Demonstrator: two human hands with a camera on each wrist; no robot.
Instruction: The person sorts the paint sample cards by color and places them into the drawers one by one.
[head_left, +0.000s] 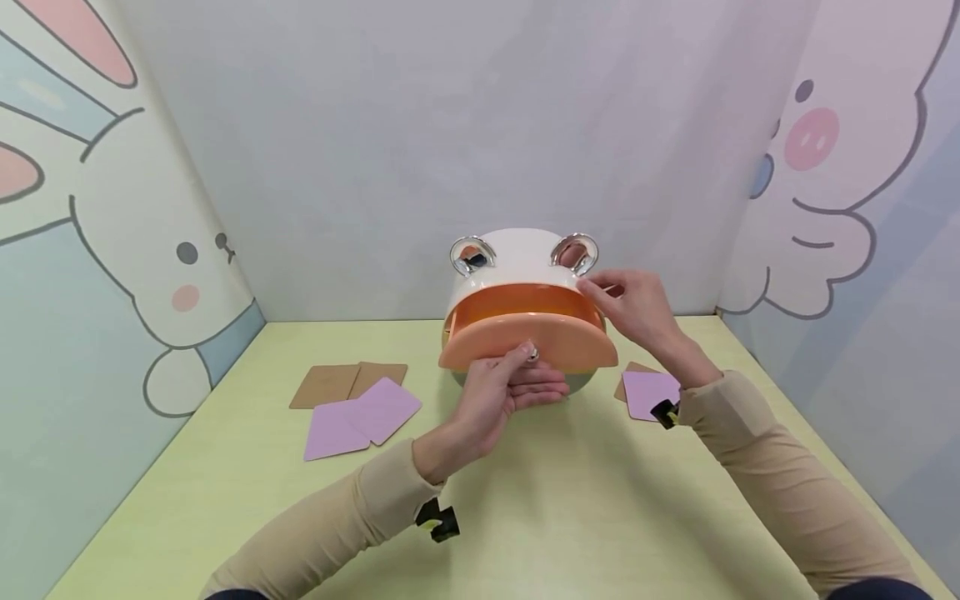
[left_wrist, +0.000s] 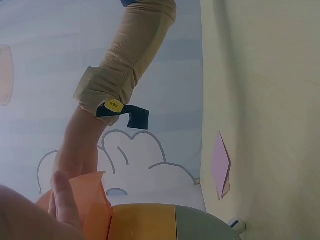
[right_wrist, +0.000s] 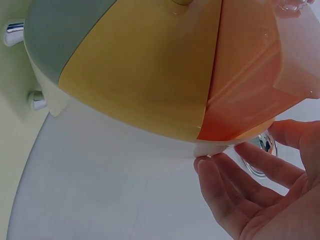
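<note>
A rounded storage box (head_left: 517, 250) with a white shell and two chrome rings on top stands on the table. Its orange top drawer (head_left: 573, 337) is pulled partway out. Below it are a yellow drawer (right_wrist: 150, 75) and a green drawer (right_wrist: 67, 37), both flush with the shell. My left hand (head_left: 487, 404) pinches the orange drawer's small knob (head_left: 533, 355), thumb on top, its other fingers stretched out below the front. My right hand (head_left: 641, 308) holds the shell's right side at the rim, fingertips against the white edge.
Purple cards (head_left: 337, 429) and brown cards (head_left: 326, 387) lie left of the box. Another purple card (head_left: 645, 393) overlaps a brown one on the right, close to my right sleeve. Walls (head_left: 360, 167) with cartoon animals enclose the table (head_left: 585, 517) at the back and sides.
</note>
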